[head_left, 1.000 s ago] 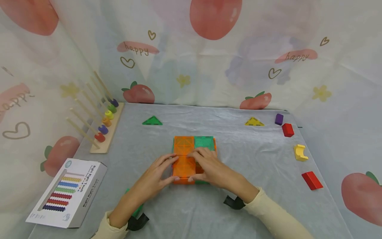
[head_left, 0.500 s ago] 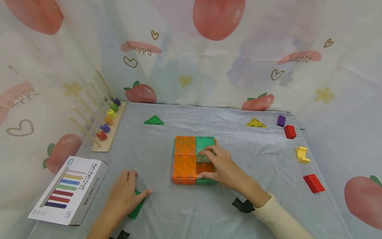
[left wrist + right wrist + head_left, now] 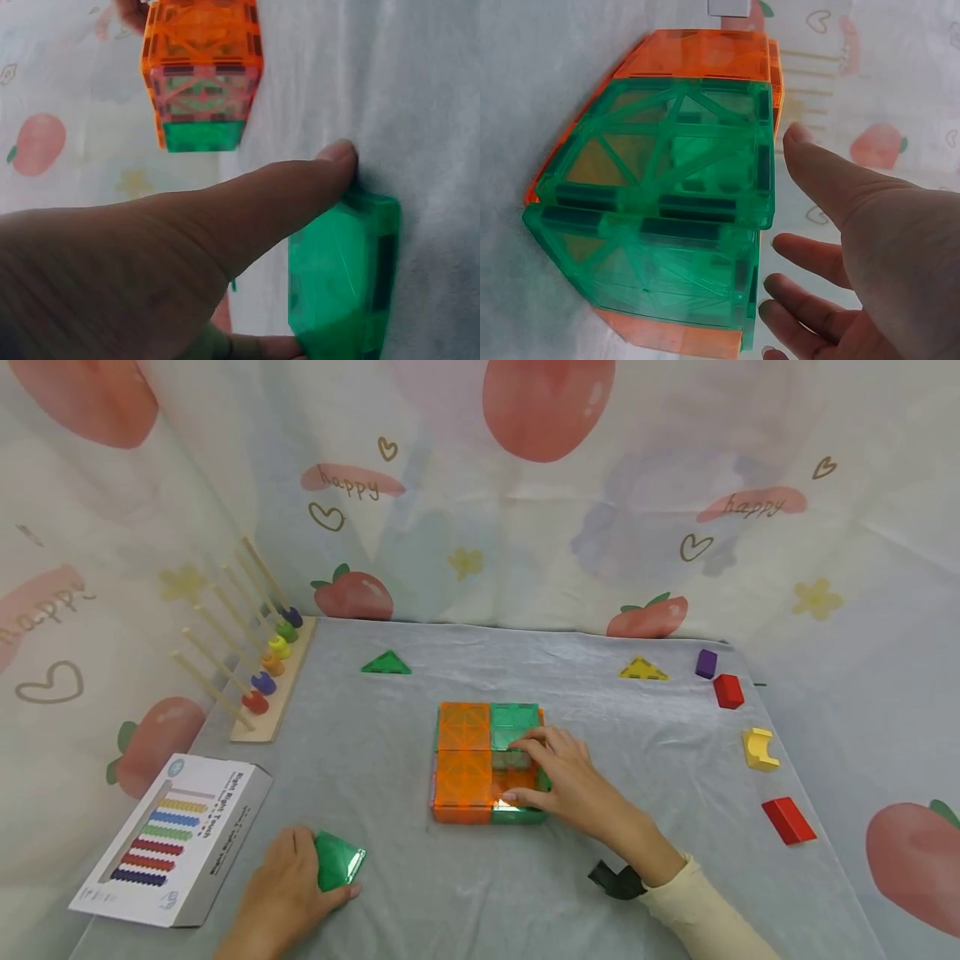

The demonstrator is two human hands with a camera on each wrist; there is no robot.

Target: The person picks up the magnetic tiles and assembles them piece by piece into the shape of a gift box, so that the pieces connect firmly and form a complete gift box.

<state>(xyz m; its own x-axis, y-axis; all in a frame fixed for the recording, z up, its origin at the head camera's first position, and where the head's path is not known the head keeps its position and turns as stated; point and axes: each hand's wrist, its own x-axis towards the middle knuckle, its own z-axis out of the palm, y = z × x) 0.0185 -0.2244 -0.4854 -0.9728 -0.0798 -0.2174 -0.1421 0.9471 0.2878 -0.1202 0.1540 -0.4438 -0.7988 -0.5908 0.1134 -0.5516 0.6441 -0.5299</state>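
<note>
Near the table's front left, my left hand [image 3: 281,889] pinches a green magnetic tile [image 3: 339,862] between thumb and fingers. In the left wrist view the thumb [image 3: 300,180] lies along one edge of that tile [image 3: 330,277], and a fingertip shows at the opposite edge. A low box of magnetic tiles [image 3: 463,777] stands mid-table, orange on the left and green at the back right. Its front right part has no top tile. Beside that opening hovers my right hand [image 3: 570,781], thumb and fingers spread apart and holding nothing. The right wrist view shows green side tiles [image 3: 660,150] before it.
A wooden peg rack [image 3: 281,693] with coloured beads stands back left, a white product box [image 3: 172,839] in front of it. Green [image 3: 387,663] and yellow [image 3: 643,669] triangles lie at the back. Several blocks, including a red one [image 3: 789,821], line the right edge.
My left hand has left the tile box, moved to the front left and taken hold of the green tile. The right hand has shifted slightly right, off the orange tile.
</note>
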